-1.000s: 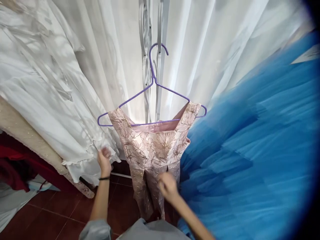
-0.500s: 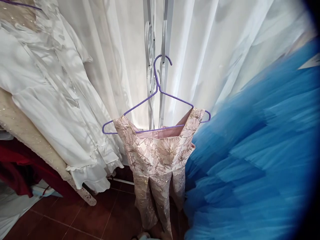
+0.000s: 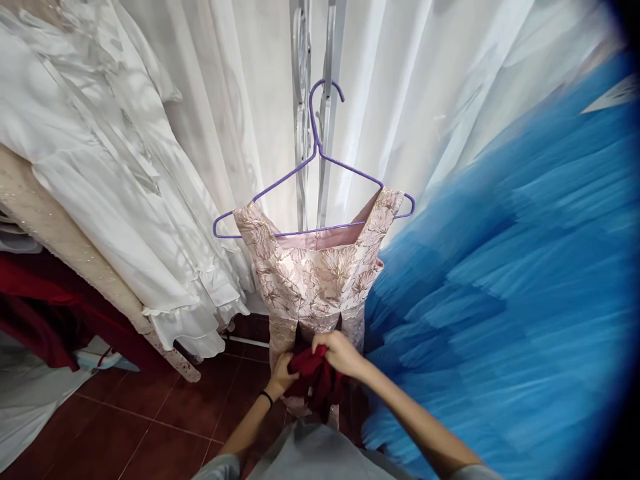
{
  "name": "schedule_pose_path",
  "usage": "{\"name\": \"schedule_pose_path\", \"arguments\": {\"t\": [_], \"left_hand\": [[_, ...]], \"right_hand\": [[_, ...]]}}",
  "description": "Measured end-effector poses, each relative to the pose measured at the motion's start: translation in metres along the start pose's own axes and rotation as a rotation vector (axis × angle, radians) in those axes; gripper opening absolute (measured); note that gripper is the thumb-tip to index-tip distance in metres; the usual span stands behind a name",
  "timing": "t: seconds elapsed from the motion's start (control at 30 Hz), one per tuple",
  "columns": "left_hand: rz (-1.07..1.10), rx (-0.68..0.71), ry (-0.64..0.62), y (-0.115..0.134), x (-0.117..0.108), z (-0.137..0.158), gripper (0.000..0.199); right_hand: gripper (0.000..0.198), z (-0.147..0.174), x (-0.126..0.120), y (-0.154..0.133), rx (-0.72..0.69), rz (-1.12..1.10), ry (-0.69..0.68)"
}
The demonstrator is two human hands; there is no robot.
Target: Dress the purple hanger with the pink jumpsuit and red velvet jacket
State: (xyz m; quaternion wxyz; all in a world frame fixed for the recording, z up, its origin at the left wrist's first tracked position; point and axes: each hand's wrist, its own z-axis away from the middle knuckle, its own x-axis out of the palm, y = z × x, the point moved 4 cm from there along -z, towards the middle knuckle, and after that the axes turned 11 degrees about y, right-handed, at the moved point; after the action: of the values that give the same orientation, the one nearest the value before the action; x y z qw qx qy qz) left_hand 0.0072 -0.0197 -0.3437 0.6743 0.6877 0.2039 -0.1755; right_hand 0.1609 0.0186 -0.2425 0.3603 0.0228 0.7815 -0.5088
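Observation:
Between my hands is a bunched dark red cloth [image 3: 325, 383], held in front of a hanging dress. My left hand [image 3: 281, 375], with a black band at the wrist, is closed on the cloth's left side. Fingers of my right hand [image 3: 343, 353] pinch its upper edge. Behind them hangs a pale pink dress [image 3: 320, 273] with a metallic floral pattern and wide straps. Its straps sit on a purple hanger [image 3: 290, 175], hooked on a white metal frame [image 3: 327, 60]. My hands and the red cloth hide part of the dress's skirt.
White ruffled dresses [image 3: 115, 173] hang at the left, beside a beige sparkly garment [image 3: 75, 247] and dark red fabric [image 3: 45, 293]. A large blue tulle skirt [image 3: 500, 300] fills the right. White curtains [image 3: 400, 87] hang behind; the floor [image 3: 160, 420] has red-brown tiles.
Both my hands have come into view from below with the dark red cloth. The pink dress and hanger appear higher in the picture as the view has tipped down.

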Motion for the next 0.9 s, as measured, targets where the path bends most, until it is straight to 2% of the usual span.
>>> {"name": "schedule_pose_path", "arguments": {"t": [0.1, 0.17, 0.23, 0.3, 0.37, 0.4, 0.43, 0.47, 0.53, 0.6, 0.63, 0.67, 0.7, 0.73, 0.8, 0.83, 0.9], "left_hand": [[0.001, 0.037, 0.035, 0.005, -0.026, -0.025, 0.022], [0.036, 0.067, 0.056, 0.02, -0.052, -0.041, 0.017], [0.074, 0.089, 0.129, 0.043, -0.086, -0.052, 0.011], [0.104, 0.112, 0.265, 0.073, -0.131, -0.057, 0.011], [0.143, 0.152, 0.431, 0.107, -0.18, -0.053, 0.015], [0.166, 0.191, 0.55, 0.125, -0.205, -0.046, 0.017], [0.168, 0.219, 0.613, 0.142, -0.226, -0.037, 0.017], [0.161, 0.222, 0.596, 0.157, -0.241, -0.029, 0.015], [0.184, 0.168, 0.387, 0.181, -0.255, -0.009, 0.01], [0.234, 0.104, 0.18, 0.2, -0.256, 0.012, 0.01], [0.258, 0.083, 0.13, 0.208, -0.254, 0.022, 0.011], [0.276, 0.067, 0.118, 0.216, -0.254, 0.031, 0.011], [0.291, 0.049, 0.13, 0.223, -0.254, 0.039, 0.011], [0.303, 0.03, 0.154, 0.23, -0.255, 0.046, 0.012], [0.305, 0.001, 0.253, 0.24, -0.266, 0.061, 0.016], [0.289, 0.009, 0.346, 0.244, -0.277, 0.07, 0.018], [0.192, 0.104, 0.652, 0.252, -0.311, 0.093, 0.02]], "right_hand": [[0.04, -0.004, -0.084, -0.051, -0.146, 0.004, 0.204], [0.038, -0.005, -0.133, -0.079, -0.238, 0.095, 0.365], [0.037, -0.008, -0.171, -0.098, -0.335, 0.214, 0.494], [0.036, -0.009, -0.202, -0.108, -0.378, 0.314, 0.641], [0.038, -0.008, -0.225, -0.109, -0.342, 0.398, 0.791], [0.041, -0.008, -0.231, -0.107, -0.301, 0.449, 0.823], [0.045, -0.009, -0.232, -0.103, -0.255, 0.51, 0.803], [0.049, -0.011, -0.225, -0.099, -0.212, 0.574, 0.715], [0.049, -0.018, -0.189, -0.089, -0.161, 0.619, 0.365], [0.049, -0.023, -0.125, -0.084, -0.187, 0.444, -0.019], [0.059, -0.026, -0.088, -0.086, -0.228, 0.271, -0.167], [0.078, -0.03, -0.052, -0.091, -0.282, 0.084, -0.232], [0.093, -0.037, -0.017, -0.098, -0.34, -0.056, -0.261], [0.088, -0.045, 0.018, -0.107, -0.379, -0.131, -0.313], [0.034, -0.072, 0.073, -0.129, -0.407, -0.086, -0.39], [0.02, -0.09, 0.089, -0.145, -0.435, -0.01, -0.365], [0.018, -0.137, 0.092, -0.189, -0.53, 0.155, -0.254]]}}
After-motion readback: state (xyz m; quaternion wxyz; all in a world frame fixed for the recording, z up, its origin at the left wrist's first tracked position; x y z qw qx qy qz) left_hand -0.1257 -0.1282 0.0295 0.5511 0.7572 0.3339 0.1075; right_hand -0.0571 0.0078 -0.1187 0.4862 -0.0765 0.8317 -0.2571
